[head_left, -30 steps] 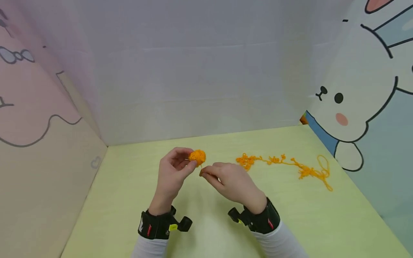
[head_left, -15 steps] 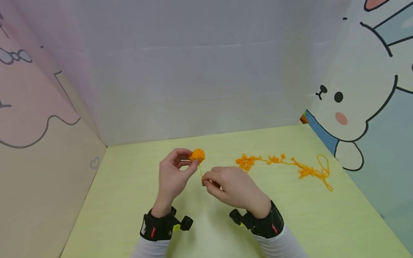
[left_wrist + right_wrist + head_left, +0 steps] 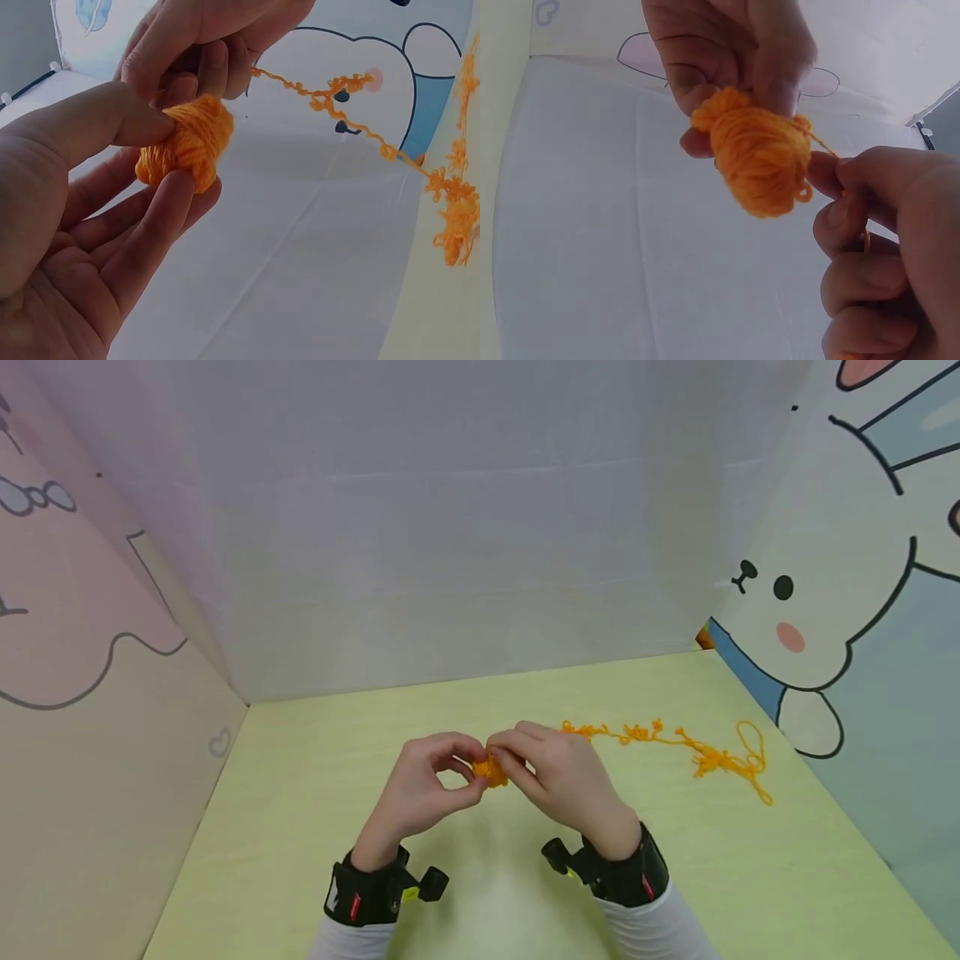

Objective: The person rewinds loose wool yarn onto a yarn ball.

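A small ball of orange yarn [image 3: 761, 161] is pinched between the thumb and fingers of my left hand [image 3: 431, 785], held up over the table. My right hand [image 3: 566, 781] is close against its right side, with a thin yarn strand [image 3: 823, 142] pinched between thumb and forefinger. In the right wrist view that strand runs from the ball into the right fingers [image 3: 855, 176], and a small loop stands out on the ball's side. The left wrist view shows the wound layers of the ball [image 3: 191, 142] between the left thumb and fingers.
A loose, knotted length of orange yarn [image 3: 705, 752] lies across the right side of the pale yellow table [image 3: 300, 860], its left end partly behind the right hand. A white wall [image 3: 480, 568] rises at the back, with printed cartoon panels at both sides.
The right hand first drew the strand down away from the ball, then came up beside it. The left hand and the ball have moved right and lower, and the hands are now together.
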{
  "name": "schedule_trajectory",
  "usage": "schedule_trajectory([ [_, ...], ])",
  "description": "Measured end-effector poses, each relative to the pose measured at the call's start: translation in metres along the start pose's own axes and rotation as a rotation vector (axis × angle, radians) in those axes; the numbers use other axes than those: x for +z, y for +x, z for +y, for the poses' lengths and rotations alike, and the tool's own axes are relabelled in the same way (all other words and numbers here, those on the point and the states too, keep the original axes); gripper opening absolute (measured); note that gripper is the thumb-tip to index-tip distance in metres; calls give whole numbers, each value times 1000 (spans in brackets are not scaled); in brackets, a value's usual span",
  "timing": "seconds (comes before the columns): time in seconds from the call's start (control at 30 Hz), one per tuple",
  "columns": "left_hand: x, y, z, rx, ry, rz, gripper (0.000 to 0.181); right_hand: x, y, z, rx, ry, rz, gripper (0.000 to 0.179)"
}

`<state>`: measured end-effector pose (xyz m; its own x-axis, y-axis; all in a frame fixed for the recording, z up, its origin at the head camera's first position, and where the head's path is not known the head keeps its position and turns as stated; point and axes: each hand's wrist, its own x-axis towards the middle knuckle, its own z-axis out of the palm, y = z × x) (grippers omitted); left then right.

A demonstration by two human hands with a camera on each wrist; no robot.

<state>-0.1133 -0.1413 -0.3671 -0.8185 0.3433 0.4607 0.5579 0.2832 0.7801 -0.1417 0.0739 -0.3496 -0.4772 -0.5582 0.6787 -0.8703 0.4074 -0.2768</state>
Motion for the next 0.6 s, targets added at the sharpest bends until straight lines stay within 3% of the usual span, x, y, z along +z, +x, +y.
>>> schedule_trajectory([
  [0.27, -5, 3, 27, 49, -55, -33, 28, 2, 0, 5, 35, 0, 19, 10],
  [0.47, -4, -2, 11, 45, -125, -54, 32, 4, 0, 7, 64, 21, 25, 12],
  [0.6, -5, -4, 2, 80, -166, -48, 32, 6, -1, 7, 103, 2, -15, 12],
])
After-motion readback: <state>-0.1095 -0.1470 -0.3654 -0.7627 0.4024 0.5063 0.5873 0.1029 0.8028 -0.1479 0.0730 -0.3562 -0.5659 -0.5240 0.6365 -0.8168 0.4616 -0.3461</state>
